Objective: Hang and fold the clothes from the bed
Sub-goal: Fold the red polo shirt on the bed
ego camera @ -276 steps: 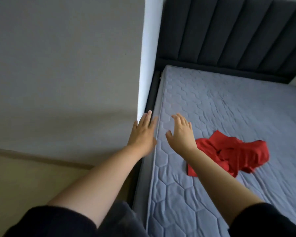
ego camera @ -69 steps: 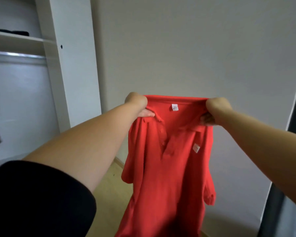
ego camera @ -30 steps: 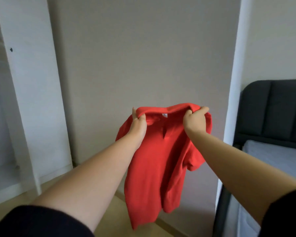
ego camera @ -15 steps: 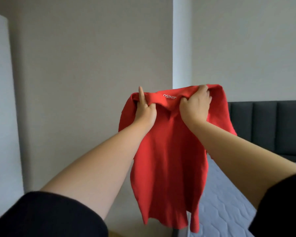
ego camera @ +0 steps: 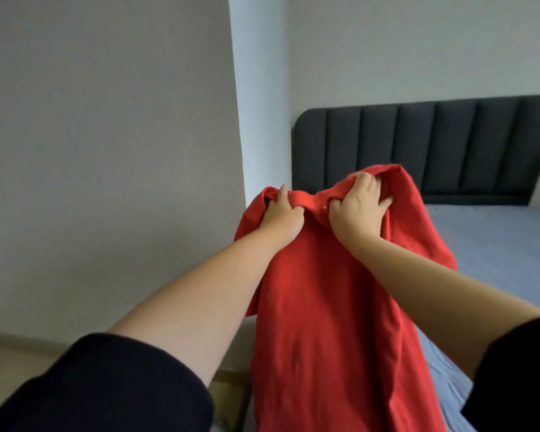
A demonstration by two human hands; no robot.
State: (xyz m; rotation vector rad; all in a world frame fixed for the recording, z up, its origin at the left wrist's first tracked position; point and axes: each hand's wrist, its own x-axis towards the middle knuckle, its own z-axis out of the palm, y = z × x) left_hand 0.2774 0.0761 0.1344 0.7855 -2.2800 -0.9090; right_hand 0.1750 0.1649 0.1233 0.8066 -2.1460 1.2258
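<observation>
Left grip (ego camera: 279, 215) and right grip (ego camera: 357, 210) clamped on the collar of the red fabric polo shirt (ego camera: 325, 322), held up over the left edge of the grey bed (ego camera: 496, 238); soft, light, floppy, so I'd retake at the shoulders.

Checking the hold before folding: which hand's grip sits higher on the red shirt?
The right hand, bunching the topmost fold of the red shirt before the dark headboard; the left hand holds a lower fold nearer the wall.
</observation>
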